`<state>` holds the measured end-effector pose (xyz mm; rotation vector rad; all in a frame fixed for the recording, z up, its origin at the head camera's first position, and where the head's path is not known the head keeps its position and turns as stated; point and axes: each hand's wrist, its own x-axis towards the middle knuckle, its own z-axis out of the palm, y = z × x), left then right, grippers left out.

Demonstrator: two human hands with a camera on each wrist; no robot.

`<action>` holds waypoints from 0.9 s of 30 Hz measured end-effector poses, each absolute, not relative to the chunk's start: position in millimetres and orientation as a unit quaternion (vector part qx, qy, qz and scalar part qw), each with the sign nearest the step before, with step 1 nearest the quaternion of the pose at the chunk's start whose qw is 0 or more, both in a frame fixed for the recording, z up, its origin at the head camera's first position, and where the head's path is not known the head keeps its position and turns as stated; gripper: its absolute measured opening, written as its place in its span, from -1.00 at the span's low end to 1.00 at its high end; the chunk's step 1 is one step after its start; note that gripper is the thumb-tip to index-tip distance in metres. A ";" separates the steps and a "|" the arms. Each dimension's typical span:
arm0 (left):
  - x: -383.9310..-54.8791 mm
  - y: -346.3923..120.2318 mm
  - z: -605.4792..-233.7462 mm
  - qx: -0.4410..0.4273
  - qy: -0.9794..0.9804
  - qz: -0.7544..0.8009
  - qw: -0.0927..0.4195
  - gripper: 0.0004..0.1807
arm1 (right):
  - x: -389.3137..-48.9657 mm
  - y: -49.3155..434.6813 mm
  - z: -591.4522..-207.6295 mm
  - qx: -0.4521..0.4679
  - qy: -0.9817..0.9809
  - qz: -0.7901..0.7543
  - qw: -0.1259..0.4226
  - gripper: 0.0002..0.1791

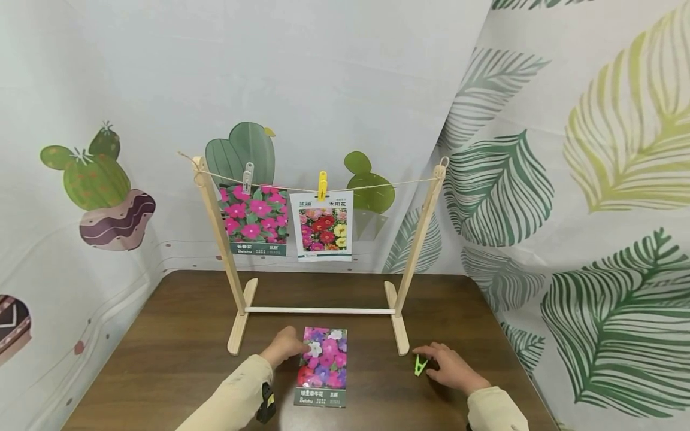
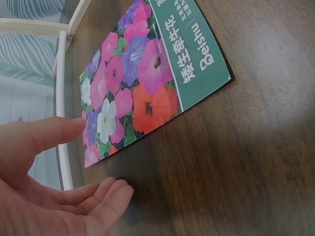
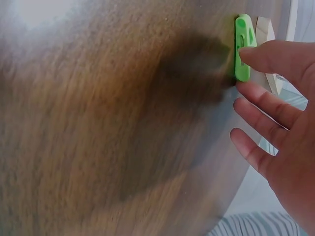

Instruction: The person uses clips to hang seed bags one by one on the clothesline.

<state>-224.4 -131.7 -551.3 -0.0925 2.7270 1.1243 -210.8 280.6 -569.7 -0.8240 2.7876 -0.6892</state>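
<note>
Nearest, a black device [image 1: 266, 402] sat at the left wrist, on a pale sleeve [image 1: 232, 389]; the left hand [image 1: 284, 347] was beside the packet [image 1: 323, 366], its thumb at the left edge and its fingers [image 2: 106, 201] spread well away from the thumb, gripping nothing; whether the thumb touched, I could not tell. The packet lay flat on the surface [image 1: 162, 359], flowers toward the stand, green label nearest the person. To its right, the right hand [image 1: 453, 368] reached about the green clip [image 3: 241, 35], thumb and fingers apart and not closed round it; contact was unclear.

Beyond stood the wooden stand [image 1: 320, 310], a string [image 1: 399, 182] tied between its posts; from this hung a pink packet [image 1: 259, 221] under a grey clip [image 1: 247, 181], and just right of it a white packet [image 1: 323, 256] under a yellow clip [image 1: 322, 185]; behind was a cloth [image 1: 377, 72] printed with cacti and leaves.
</note>
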 end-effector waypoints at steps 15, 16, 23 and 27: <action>-234.3 -121.6 -558.8 -0.007 0.938 0.339 0.067 -0.64 | -212.3 279.9 -577.1 -0.286 0.932 -0.220 0.040 -0.59; -235.3 -121.3 -560.0 -0.007 0.940 0.335 0.068 -0.63 | -212.2 280.0 -577.6 -0.286 0.932 -0.220 0.038 -0.60; -235.0 -116.2 -556.9 -0.016 0.939 0.336 0.075 -0.54 | -211.0 280.2 -579.2 -0.270 0.935 -0.225 0.046 -0.63; -232.9 -112.6 -552.8 -0.021 0.938 0.338 0.076 -0.50 | -210.4 281.1 -580.3 -0.266 0.935 -0.231 0.047 -0.66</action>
